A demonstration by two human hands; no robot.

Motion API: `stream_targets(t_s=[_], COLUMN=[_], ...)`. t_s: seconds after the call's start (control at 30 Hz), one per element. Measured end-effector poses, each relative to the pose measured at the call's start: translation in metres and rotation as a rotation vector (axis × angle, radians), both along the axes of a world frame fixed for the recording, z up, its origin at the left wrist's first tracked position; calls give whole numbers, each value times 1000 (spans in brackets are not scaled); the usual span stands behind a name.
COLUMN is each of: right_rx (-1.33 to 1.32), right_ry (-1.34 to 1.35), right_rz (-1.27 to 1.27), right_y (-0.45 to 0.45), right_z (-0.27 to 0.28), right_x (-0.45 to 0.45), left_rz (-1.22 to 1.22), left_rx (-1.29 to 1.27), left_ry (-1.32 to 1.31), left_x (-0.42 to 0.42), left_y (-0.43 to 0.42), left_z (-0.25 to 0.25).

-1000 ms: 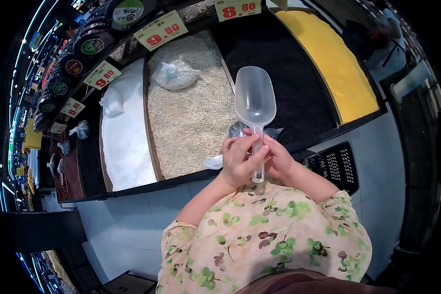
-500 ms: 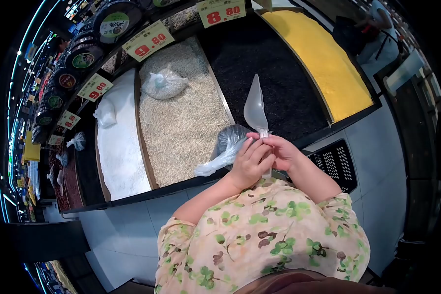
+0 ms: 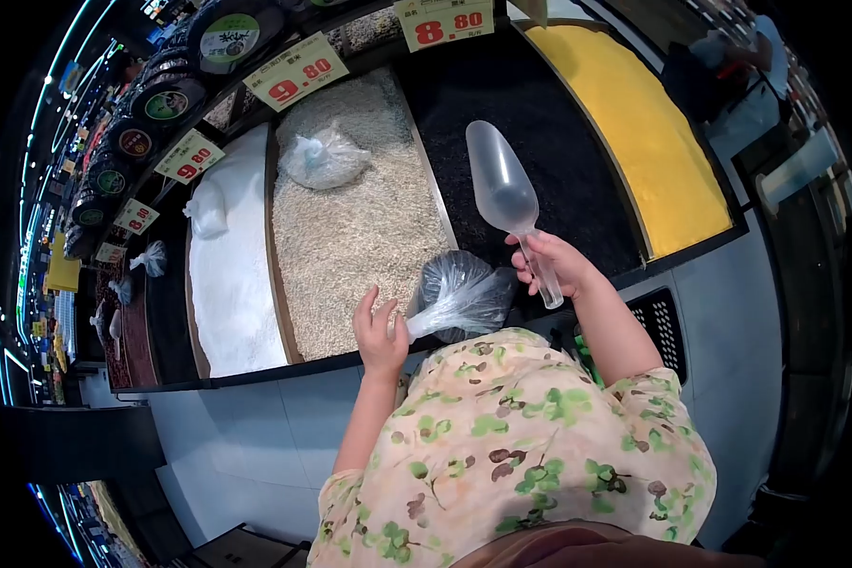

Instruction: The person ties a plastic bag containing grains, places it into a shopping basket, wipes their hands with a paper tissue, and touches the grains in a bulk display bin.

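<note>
Across the shop display [image 3: 256,376], black grain [image 3: 587,180] lay between pale grain [image 3: 350,237] on its left and yellow grain [image 3: 644,133] on its right. From the head view, there it was: the right hand [image 3: 557,262] wrapped round a clear scoop [image 3: 504,180], bowl out over the black grain! And the left hand [image 3: 381,336], left of the black grain, had its fingers loosely spread beside a plastic bag [image 3: 473,293] bulging at that grain's near-left corner; whether the thumb touched it, impossible to tell.
</note>
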State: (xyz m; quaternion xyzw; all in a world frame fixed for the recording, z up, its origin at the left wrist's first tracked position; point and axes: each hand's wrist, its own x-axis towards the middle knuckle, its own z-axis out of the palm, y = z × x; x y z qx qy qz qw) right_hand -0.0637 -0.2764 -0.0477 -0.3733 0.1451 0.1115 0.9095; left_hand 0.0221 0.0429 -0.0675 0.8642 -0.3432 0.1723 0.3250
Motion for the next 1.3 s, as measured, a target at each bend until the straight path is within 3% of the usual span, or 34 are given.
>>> stream_targets(t_s=[0.1,0.23,0.4,0.93,1.3], right_rx=[-9,181,122,172,-347], right_ry=[-17,86,141,154,255], right_rz=[53,86,118,183,0], right_y=[-8,-6,3,3,-13], right_z=[-9,-25,-35,-60,-55], right_x=[13,35,53,82,110], left_rz=[179,377,566,546,549], left_rx=[73,45,129,180,201], left_ry=[5,8,-74,27,43], left_x=[10,20,23,24,24], left_y=[38,64,65,63,64], left_z=[-26,-57,-82,-79,-79])
